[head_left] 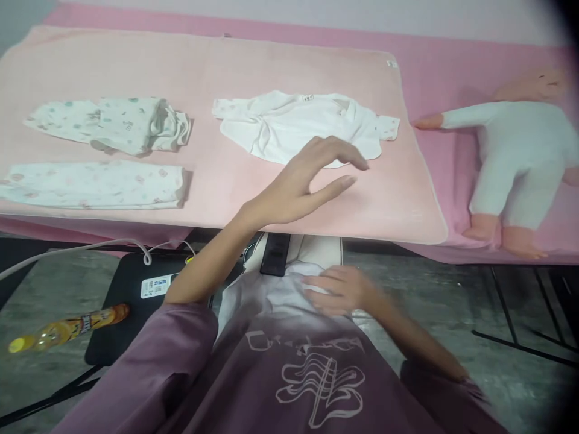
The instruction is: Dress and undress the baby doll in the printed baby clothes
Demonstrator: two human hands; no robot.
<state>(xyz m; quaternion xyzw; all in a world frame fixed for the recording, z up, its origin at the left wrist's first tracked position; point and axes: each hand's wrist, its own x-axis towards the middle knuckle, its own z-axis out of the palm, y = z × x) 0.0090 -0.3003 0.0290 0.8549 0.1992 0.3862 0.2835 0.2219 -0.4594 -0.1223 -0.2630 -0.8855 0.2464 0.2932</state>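
My left hand [312,178] is over the near edge of a white baby top [294,123] on the pink mat. Its thumb and fingers are apart, with nothing between them. The top lies spread, its patterned cuffs out to both sides and its fabric wrinkled. My right hand [339,290] is low, close to my waist and the white cloth over my lap. Its fingers are loosely stretched, slightly blurred, and no held thing shows in them.
At left lie a folded printed garment [122,123] and a second folded printed garment [97,184] on the mat [203,193]. A doll in white [520,144] lies at right. Below are a black phone [275,254], a dark stool [131,277] and a drink bottle [67,328].
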